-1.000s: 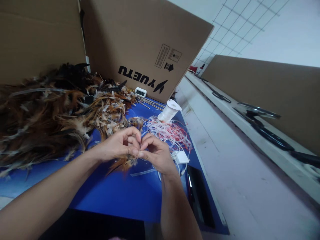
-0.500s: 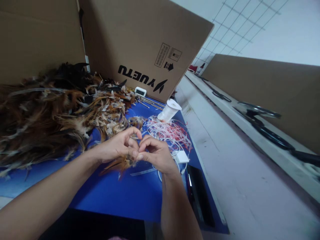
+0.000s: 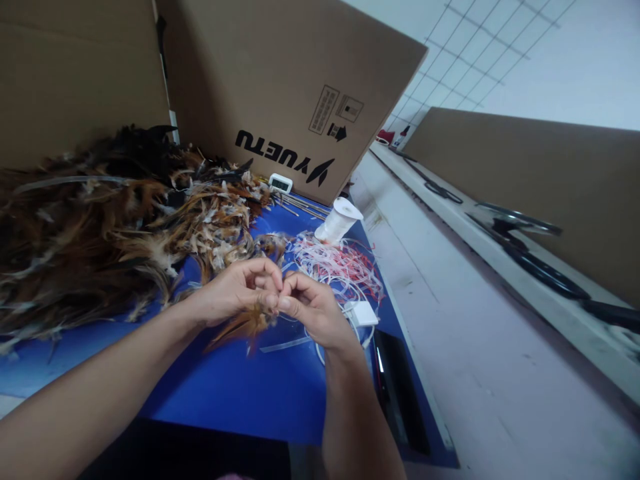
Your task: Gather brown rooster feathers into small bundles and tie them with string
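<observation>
A small bunch of brown feathers (image 3: pixel 242 329) hangs from the fingers of my left hand (image 3: pixel 239 292), which pinches it near its base. My right hand (image 3: pixel 316 308) meets the left at the fingertips, thumb and finger pressed together by the feathers' base. What the right fingertips grip is too small to make out. Just behind the hands lies a tangle of white and red plastic strips (image 3: pixel 333 263). A large heap of brown and black feathers (image 3: pixel 115 233) fills the table's left side.
On the blue table (image 3: pixel 260 400) stand a white spool (image 3: pixel 339 221) and a small digital clock (image 3: pixel 281 183), near thin sticks (image 3: pixel 305 207). A white charger (image 3: pixel 363 313) with its cable and a black phone (image 3: pixel 400 393) lie at right. Cardboard boxes (image 3: pixel 280 80) wall the back.
Both hands stay together at nearly the same spot. The fingers have curled a little closer, and the feather bunch has shifted slightly to the right.
</observation>
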`<state>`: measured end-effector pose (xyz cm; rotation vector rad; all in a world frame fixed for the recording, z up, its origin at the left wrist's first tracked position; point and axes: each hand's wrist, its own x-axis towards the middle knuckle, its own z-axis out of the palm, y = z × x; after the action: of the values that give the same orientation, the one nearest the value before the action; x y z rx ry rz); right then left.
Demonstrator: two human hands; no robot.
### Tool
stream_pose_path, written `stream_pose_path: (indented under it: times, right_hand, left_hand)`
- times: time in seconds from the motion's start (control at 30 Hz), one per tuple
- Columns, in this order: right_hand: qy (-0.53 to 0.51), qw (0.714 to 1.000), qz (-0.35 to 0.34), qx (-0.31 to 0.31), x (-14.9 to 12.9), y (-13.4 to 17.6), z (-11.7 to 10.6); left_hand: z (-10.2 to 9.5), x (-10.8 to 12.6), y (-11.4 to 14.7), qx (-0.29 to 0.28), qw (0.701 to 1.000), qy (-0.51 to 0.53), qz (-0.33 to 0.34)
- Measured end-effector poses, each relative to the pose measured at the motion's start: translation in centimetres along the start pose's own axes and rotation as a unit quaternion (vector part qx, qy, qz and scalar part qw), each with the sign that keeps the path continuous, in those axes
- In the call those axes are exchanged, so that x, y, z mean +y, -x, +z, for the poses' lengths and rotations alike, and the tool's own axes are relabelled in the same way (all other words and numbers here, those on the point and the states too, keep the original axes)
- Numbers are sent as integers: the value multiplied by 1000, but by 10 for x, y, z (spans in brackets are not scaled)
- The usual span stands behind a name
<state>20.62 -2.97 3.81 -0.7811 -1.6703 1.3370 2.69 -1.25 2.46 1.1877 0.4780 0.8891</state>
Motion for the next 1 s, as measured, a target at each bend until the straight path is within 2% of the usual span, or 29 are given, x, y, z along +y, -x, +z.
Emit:
stream_pose_path:
  times: [0.37, 0.53, 0.8, 1.0]
  right_hand:
    - [-12, 1000, 26, 0, -4, 0, 1]
    - [-10, 999, 38, 5, -3, 0, 1]
    - [12, 1000, 20, -1, -1, -1, -2]
    - [28, 1000, 13, 2, -2, 0, -3]
  left_hand:
    - [-3, -4, 1, 42, 997, -56, 12]
    - [0, 2, 0, 38, 997, -62, 14]
    - [3, 4, 1, 25, 995, -94, 5]
    - [5, 6, 0, 39, 987, -154, 32]
